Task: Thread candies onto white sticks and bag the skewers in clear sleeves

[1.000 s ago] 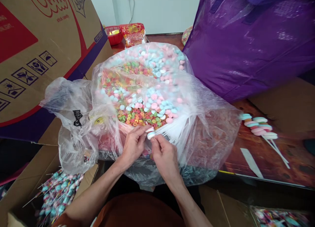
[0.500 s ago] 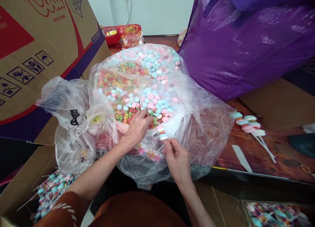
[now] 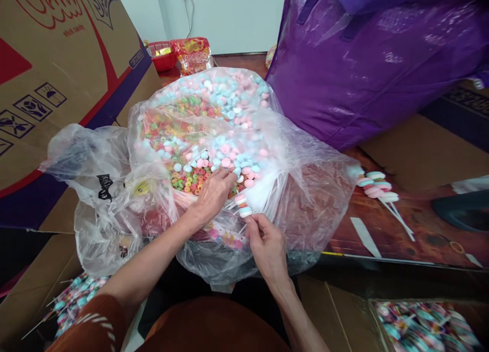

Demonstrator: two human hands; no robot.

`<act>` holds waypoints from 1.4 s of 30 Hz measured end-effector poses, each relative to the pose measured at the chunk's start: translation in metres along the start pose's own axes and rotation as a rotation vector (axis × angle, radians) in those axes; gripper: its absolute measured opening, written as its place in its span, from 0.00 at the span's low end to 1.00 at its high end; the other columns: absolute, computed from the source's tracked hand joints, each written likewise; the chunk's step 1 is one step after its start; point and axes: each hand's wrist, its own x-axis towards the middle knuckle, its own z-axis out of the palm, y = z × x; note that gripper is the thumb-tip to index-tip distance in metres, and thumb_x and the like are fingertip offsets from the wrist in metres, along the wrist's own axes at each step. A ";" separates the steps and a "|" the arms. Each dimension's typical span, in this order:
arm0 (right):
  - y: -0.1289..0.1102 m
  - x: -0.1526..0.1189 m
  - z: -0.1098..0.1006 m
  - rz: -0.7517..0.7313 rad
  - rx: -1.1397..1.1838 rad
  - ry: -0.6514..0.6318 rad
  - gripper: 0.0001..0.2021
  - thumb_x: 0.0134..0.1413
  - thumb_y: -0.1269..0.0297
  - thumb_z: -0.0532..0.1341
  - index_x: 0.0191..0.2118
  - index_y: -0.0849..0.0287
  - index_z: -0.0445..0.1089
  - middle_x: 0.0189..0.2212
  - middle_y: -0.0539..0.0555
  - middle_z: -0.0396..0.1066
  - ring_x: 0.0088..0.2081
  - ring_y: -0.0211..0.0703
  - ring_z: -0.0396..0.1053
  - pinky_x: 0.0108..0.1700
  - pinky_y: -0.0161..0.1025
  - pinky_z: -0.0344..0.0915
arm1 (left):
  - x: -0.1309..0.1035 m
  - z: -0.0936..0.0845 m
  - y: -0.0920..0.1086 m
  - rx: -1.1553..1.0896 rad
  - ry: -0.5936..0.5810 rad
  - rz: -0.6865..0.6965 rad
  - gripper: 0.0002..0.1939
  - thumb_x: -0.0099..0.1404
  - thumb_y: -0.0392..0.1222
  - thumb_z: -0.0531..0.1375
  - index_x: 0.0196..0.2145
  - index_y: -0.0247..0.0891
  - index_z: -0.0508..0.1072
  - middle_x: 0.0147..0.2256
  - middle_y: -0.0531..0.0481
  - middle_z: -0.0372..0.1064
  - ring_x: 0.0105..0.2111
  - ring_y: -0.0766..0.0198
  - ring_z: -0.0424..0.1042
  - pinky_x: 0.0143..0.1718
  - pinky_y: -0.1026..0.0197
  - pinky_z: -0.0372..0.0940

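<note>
My right hand pinches a candy skewer, its white and pink pieces with an orange one stacked on a stick. Just left of it, my left hand reaches into the open plastic bag, fingers bent, with a light blue marshmallow piece at the fingertips. Beneath that hand lie small ring candies in red, green, yellow and orange. Pink and blue marshmallow pieces are heaped behind them. Beside my right hand is a bundle of white sticks.
Finished-looking candy skewers lie on the wooden table. A purple bag stands back right, a large carton left. Boxes of skewers sit low left and low right. A red basket is behind.
The view has shifted slightly to the right. My left fingertips now meet a light blue piece by the heap. My right hand keeps its pinch on the skewer.
</note>
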 end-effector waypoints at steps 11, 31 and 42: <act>-0.010 0.001 -0.002 -0.021 0.112 0.025 0.15 0.62 0.58 0.55 0.40 0.61 0.76 0.21 0.48 0.67 0.23 0.37 0.64 0.27 0.33 0.61 | -0.009 -0.014 -0.005 -1.271 0.144 -0.543 0.12 0.55 0.44 0.69 0.35 0.35 0.78 0.31 0.50 0.74 0.29 0.67 0.69 0.34 0.65 0.64; -0.019 0.001 -0.013 -0.426 -0.313 0.012 0.15 0.63 0.70 0.53 0.40 0.60 0.78 0.32 0.56 0.79 0.32 0.44 0.76 0.36 0.36 0.68 | -0.031 -0.026 -0.012 -1.364 0.064 -0.602 0.18 0.48 0.50 0.74 0.32 0.35 0.81 0.26 0.51 0.74 0.25 0.68 0.68 0.31 0.65 0.63; -0.036 0.001 -0.005 -0.331 -0.157 0.016 0.12 0.65 0.67 0.54 0.36 0.61 0.75 0.26 0.51 0.76 0.26 0.38 0.72 0.31 0.31 0.63 | -0.044 -0.014 0.007 -1.142 0.190 -0.569 0.12 0.60 0.46 0.66 0.37 0.35 0.82 0.35 0.47 0.79 0.34 0.62 0.74 0.38 0.62 0.67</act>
